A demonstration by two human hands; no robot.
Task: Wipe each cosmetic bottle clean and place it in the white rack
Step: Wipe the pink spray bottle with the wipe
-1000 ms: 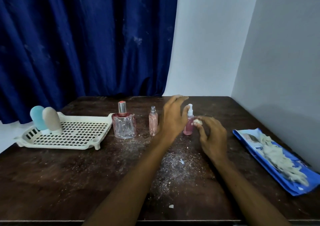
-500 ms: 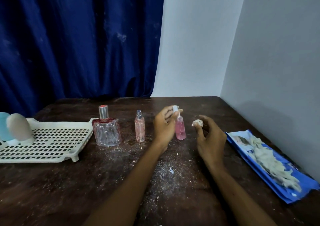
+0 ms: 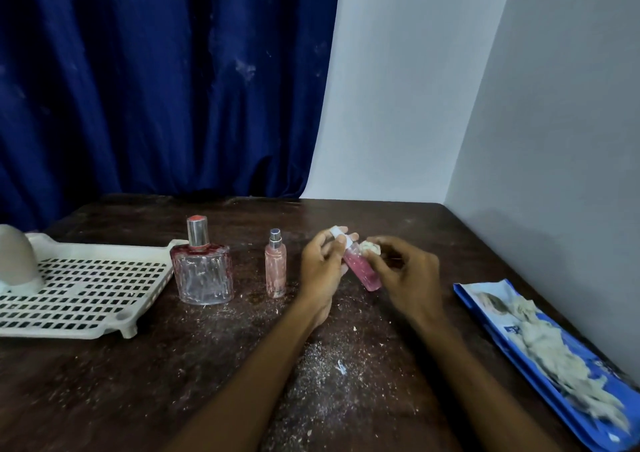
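Head view: the small pink spray bottle (image 3: 362, 271) is off the table (image 3: 138, 382) at centre frame, tilted with its white cap to the upper left and its base to the lower right. Left hand (image 3: 322, 268), fingers curled round cap and neck, holds it. Right hand (image 3: 408, 278), fingers pinching a cotton wad (image 3: 370, 248), presses the wad against the bottle's shoulder. A second ago this bottle stood upright on the table with the left hand only reaching for it. Half a second ago the hand had the cap, and the wad was held apart. Judgement: wiping of this bottle has just begun; racking comes after. The white rack (image 3: 86, 292) has slid toward the left edge of the frame. One grey bottle (image 3: 15, 261) shows in it, and the blue one is now out of view. The square glass bottle (image 3: 202, 275) and slim pink bottle (image 3: 276, 268) stand unmoved beside the rack, not yet done.
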